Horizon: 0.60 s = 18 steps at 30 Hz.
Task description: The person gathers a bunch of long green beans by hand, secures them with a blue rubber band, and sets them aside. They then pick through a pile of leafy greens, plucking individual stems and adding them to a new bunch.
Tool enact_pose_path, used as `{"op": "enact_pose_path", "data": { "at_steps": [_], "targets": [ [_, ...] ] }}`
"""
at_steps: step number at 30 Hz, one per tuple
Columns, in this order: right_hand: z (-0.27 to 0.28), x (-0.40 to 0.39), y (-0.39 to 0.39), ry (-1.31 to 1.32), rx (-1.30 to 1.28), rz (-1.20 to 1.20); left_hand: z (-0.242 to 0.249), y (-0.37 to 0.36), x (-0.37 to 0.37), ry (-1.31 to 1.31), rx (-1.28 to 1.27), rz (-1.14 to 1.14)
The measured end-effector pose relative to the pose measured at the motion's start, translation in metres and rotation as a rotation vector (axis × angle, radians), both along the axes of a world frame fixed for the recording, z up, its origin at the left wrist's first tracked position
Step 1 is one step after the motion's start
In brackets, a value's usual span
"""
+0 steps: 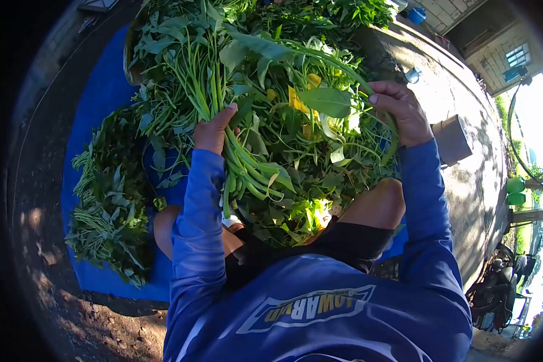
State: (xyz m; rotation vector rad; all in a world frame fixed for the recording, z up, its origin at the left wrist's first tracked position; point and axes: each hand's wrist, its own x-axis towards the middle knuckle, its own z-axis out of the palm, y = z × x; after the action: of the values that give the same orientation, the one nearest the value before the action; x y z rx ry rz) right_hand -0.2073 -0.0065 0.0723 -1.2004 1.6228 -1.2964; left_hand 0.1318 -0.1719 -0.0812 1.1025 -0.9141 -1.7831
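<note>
My left hand (214, 130) is closed around a bunch of leafy green stems (241, 166), whose cut ends point down toward my knees and whose leaves spread away from me. In my right hand (406, 111), thumb and fingers pinch a single long leafy stem (347, 69) that arches from the upper middle and bends down below the hand. A broad green leaf (326, 102) hangs from it, beside a yellow leaf (296, 99) in the heap. Beneath both hands lies a large loose heap of greens (295, 145).
A blue tarp (93, 130) lies under the greens. On its left side is a row of bundled greens (111, 205). A grey bucket-like container (452, 140) stands right of my right hand on the concrete. A motorcycle (495, 295) is at the lower right.
</note>
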Motion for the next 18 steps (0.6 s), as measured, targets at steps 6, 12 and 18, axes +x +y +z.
{"op": "enact_pose_path", "data": {
  "at_steps": [6, 12, 18],
  "targets": [
    [-0.033, 0.049, 0.009, 0.209, -0.156, -0.087, -0.022, -0.006, -0.013, 0.015, 0.023, 0.029],
    [-0.057, 0.092, 0.003, 0.618, -0.244, -0.310, -0.038, 0.001, -0.024, 0.075, -0.008, 0.057],
    [-0.071, 0.083, -0.017, 1.013, -0.365, -0.425, -0.042, 0.005, -0.029, 0.063, -0.017, 0.028]
  ]
}}
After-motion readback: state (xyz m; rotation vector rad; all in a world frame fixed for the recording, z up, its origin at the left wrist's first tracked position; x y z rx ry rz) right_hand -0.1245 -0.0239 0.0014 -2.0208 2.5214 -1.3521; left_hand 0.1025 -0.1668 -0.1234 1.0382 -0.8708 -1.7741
